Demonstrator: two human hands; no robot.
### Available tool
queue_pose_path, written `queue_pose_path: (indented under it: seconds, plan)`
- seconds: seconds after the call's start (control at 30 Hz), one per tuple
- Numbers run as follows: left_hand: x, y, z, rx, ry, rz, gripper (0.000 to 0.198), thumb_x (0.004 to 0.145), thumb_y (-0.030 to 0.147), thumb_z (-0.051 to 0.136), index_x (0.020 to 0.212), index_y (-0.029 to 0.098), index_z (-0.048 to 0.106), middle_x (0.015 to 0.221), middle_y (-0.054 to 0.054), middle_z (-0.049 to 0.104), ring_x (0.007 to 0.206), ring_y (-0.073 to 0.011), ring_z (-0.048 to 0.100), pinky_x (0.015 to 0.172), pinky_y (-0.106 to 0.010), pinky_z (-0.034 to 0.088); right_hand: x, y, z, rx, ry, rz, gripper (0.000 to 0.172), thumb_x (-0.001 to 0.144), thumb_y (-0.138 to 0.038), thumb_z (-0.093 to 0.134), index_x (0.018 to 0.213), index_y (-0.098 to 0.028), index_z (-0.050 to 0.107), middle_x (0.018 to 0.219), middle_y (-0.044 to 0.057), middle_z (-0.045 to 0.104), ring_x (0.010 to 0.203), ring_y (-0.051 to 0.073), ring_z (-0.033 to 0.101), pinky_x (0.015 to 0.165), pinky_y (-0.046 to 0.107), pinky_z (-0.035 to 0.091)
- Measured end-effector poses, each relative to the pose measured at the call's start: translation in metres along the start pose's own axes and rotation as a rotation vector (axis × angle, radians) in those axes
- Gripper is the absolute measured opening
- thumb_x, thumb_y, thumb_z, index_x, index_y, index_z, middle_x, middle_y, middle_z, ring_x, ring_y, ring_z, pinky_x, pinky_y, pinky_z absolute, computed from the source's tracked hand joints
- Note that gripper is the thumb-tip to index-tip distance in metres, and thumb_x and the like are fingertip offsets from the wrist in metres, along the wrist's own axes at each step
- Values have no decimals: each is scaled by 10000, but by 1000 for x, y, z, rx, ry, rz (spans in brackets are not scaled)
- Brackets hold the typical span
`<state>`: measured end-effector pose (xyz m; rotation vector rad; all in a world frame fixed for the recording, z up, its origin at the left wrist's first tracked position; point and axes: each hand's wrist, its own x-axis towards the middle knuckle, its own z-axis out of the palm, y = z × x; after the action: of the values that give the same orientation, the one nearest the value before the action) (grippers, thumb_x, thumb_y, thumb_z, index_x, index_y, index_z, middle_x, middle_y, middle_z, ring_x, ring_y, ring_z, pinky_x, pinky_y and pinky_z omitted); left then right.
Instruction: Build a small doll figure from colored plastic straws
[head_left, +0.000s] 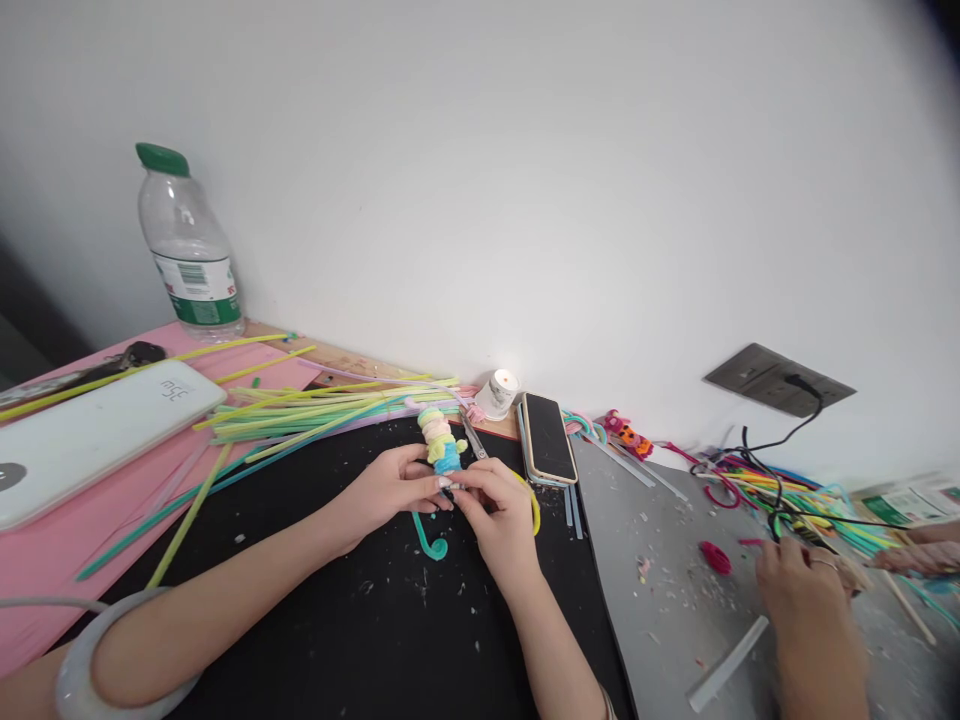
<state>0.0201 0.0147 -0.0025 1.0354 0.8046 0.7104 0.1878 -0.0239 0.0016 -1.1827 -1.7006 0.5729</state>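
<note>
A small pipe-cleaner figure (442, 440), coiled in pale pink, yellow and blue, stands upright between my hands over the black mat. My left hand (397, 487) wraps its fingers round the lower part from the left. From the other side, my right hand (499, 512) pinches at the figure's bottom end, where something dark shows between the fingertips. Below the left fingers, a teal pipe cleaner (430, 545) with a curled end hangs or lies; its upper end is hidden. Scissors (473, 438) lie just behind the right hand, and a yellow pipe cleaner (536, 512) loops out beside it.
Behind my hands are loose pipe cleaners (300, 408), a white cup (498, 394) and a phone (548, 438). To the left are a white power bank (105, 435) and a bottle (191, 250). Another person's hand (810, 590) works at the right, near black cables (780, 490).
</note>
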Motion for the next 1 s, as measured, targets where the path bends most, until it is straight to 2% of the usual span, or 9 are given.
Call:
queue_pose_path:
  seconds: [0.1, 0.3, 0.4, 0.5, 0.6, 0.9, 1.0]
  plan:
    - [0, -2, 0, -57, -3, -19, 324, 750, 311, 720, 1020, 167, 612, 825, -19, 699, 777, -154, 677, 718, -246, 513, 0, -3, 3, -3, 31, -20, 124, 805, -122, 616, 813, -206, 707, 773, 9, 574, 609, 109, 501, 532, 226, 390]
    - [0, -1, 0, -169, -45, -5, 233, 779, 280, 709, 973, 172, 642, 824, -18, 698, 771, -122, 667, 703, -194, 519, -4, -2, 9, -46, 110, -56, 121, 839, -127, 554, 761, -194, 617, 782, 15, 570, 707, 135, 551, 610, 238, 430]
    - [0, 2, -1, -177, -11, 6, 251, 780, 290, 710, 999, 183, 649, 856, -23, 712, 779, -125, 668, 712, -198, 527, -6, 2, 8, -24, 156, 26, 101, 864, -162, 508, 818, -200, 590, 790, 16, 586, 684, 134, 567, 579, 232, 445]
    - [1, 3, -4, -172, 57, 8, 288, 765, 293, 723, 1026, 193, 652, 857, -24, 720, 794, -140, 670, 723, -210, 531, -6, 3, 5, 17, 249, 126, 93, 874, -201, 488, 850, -196, 577, 702, -6, 580, 567, 117, 548, 517, 220, 448]
    - [2, 2, -7, -159, 77, 15, 293, 749, 297, 737, 1012, 195, 657, 822, -20, 717, 794, -146, 667, 717, -213, 530, -4, 2, 3, 40, 299, 143, 80, 848, -208, 523, 832, -187, 599, 702, 1, 611, 557, 118, 566, 524, 224, 473]
    - [3, 2, -9, -133, 75, 18, 325, 725, 344, 752, 1005, 208, 658, 847, -22, 705, 838, -169, 667, 736, -230, 526, -3, 12, 2, 5, 240, 130, 149, 815, -164, 560, 855, -200, 699, 837, 56, 711, 756, 187, 671, 694, 298, 545]
    - [2, 3, -8, -121, 67, 22, 330, 734, 348, 742, 1014, 203, 645, 849, -21, 695, 829, -160, 661, 734, -226, 520, -4, 15, 3, 61, 249, 175, 150, 797, -176, 593, 887, -197, 711, 853, 57, 730, 761, 193, 688, 708, 302, 558]
